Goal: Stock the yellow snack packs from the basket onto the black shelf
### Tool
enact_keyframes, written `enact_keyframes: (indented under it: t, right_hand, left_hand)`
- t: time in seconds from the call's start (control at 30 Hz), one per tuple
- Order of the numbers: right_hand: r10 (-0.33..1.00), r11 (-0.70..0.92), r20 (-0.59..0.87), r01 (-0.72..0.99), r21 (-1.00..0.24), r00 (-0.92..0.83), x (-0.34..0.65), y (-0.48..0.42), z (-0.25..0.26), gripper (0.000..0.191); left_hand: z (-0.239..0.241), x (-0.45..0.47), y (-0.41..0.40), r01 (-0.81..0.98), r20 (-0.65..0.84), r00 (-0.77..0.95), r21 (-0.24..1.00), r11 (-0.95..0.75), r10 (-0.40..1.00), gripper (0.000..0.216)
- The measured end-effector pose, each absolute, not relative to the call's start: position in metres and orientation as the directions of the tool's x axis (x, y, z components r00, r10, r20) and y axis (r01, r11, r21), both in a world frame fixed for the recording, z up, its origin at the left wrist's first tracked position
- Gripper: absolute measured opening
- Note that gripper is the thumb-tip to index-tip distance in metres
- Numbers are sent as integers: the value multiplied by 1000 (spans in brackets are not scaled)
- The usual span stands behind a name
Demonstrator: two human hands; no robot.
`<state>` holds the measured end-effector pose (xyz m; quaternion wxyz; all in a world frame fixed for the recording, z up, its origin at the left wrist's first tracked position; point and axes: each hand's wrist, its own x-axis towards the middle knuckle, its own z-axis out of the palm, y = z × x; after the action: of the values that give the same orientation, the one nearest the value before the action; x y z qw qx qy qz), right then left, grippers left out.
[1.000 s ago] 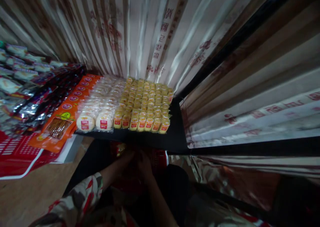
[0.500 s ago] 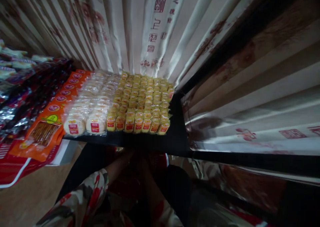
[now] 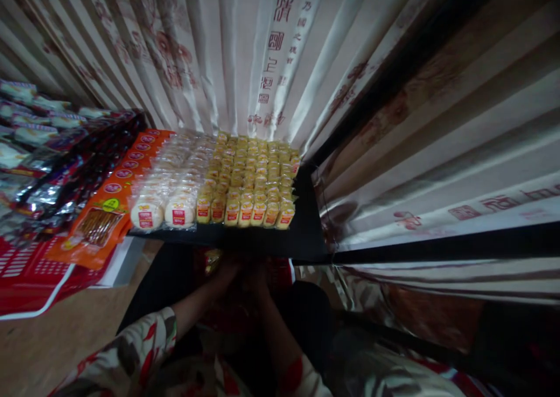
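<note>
Your left hand (image 3: pixel 226 271) and right hand (image 3: pixel 257 276) are close together at the red basket (image 3: pixel 281 273), too dark to tell if gripping, with a gold packet (image 3: pixel 213 260) beside the left and yellow-wrapped cakes (image 3: pixel 251 181) on the black tabletop (image 3: pixel 301 231) beyond.

left hand (image 3: pixel 225 271): low, between the legs (image 3: pixel 310 309), grip lost in shadow | right hand (image 3: pixel 258 276): just beside it, equally dark, closure unreadable | forearms (image 3: pixel 196 308): bare, extended forward, angled toward each other
</note>
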<state>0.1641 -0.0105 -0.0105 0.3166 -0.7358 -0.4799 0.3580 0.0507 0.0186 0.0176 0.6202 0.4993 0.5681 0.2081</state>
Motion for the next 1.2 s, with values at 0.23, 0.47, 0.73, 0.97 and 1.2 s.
enact_keyframes:
  t: [0.23,0.47,0.73,0.97,1.2]
  right_hand:
    - [914,-367,-263,356,-859,308,154,-31,26,39]
    - [905,-390,-327,227,-892,271,159,-36,70,35]
    - [955,-264,-267,-39,-964,130,155,-38,115,32]
    - [980,-162,-173,-106,-981,103,154,-34,132,39]
    - [986,-68,-65,17,-998,153,172,-26,152,36]
  left_hand:
    - [36,29,-1,114,-530,249,847,519,810,38]
    - [74,6,3,415,-397,232,866,279,888,34]
    - [108,0,3,352,-192,476,936,14,858,45]
    - [126,10,12,299,-130,512,954,-34,849,28]
    - [163,28,31,255,-118,564,966,-37,818,32]
